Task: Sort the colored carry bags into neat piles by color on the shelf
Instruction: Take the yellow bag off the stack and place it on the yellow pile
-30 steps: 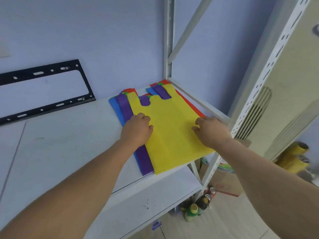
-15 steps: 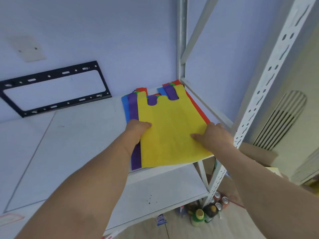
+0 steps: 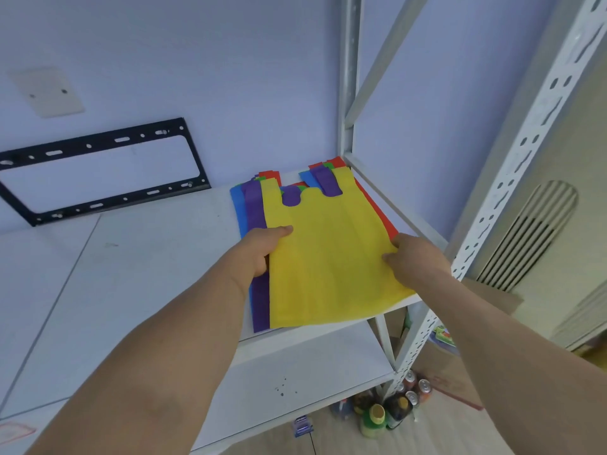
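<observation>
A stack of flat carry bags lies at the right end of the white shelf (image 3: 138,277). The yellow bag (image 3: 328,257) is on top. Under it show a purple bag (image 3: 254,208), a blue bag (image 3: 237,205), a red bag (image 3: 381,215) and a sliver of green. My left hand (image 3: 259,251) grips the yellow bag's left edge, thumb on top and fingers tucked beneath. My right hand (image 3: 414,261) pinches the yellow bag's right edge. The yellow bag's front edge hangs a little past the shelf's front.
White perforated shelf uprights (image 3: 512,178) stand at the right, a lower shelf board (image 3: 295,382) sits below. A black metal bracket (image 3: 98,172) leans on the back wall. Bottles and cans (image 3: 391,408) stand on the floor under the shelf.
My left hand has slid from resting on top of the stack to gripping the yellow bag's left edge; my right hand has taken its right edge. The view has shifted left.
</observation>
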